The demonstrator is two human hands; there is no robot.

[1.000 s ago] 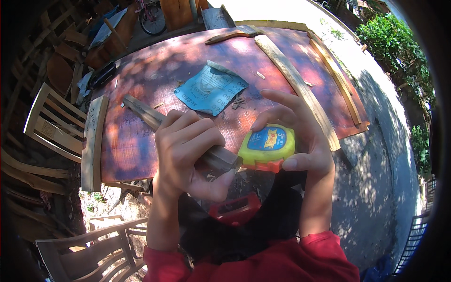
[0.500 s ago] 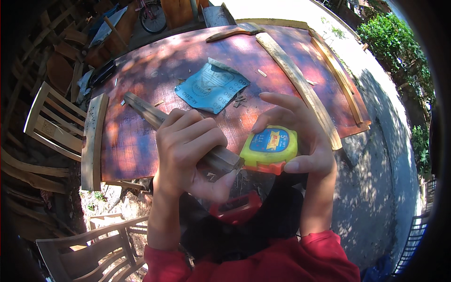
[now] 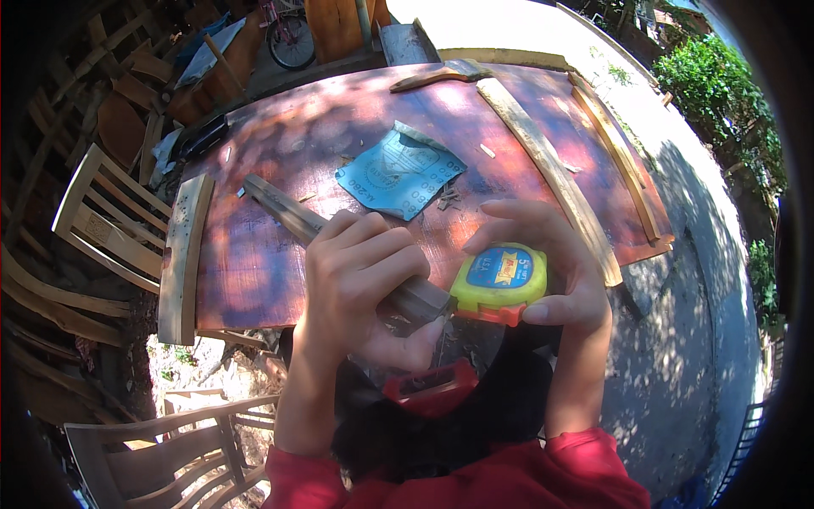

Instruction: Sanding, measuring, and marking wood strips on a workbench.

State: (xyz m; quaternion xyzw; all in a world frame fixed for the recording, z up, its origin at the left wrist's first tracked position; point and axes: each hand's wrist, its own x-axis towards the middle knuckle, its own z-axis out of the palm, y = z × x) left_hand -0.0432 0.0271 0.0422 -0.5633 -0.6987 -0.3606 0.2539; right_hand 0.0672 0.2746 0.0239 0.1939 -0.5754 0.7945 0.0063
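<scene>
My left hand [image 3: 360, 284] is closed round a narrow strip of wood [image 3: 284, 208], which slants from the table's left part down toward me. Its near end sticks out past my thumb. Close beside that end, my right hand [image 3: 577, 271] holds a yellow and orange tape measure [image 3: 504, 280] with a blue round label. The thumb is at its lower right edge and the fingers curve over its top. The case's left corner almost meets the wood end; whether any blade is drawn out I cannot tell.
A reddish wooden table [image 3: 280, 127] carries a blue sandpaper sheet [image 3: 398, 174], wood chips [image 3: 449, 199], a wooden-handled brush [image 3: 437, 76] and long wooden strips [image 3: 551, 170]. A thick board [image 3: 185, 263] lies along its left edge. Wooden chairs [image 3: 110, 220] stand left. Below sits a red object [image 3: 431, 388].
The whole view has shifted, so the table and both hands appear slightly lower and farther right. My right fingers have come down closer over the tape measure. My left hand keeps its hold.
</scene>
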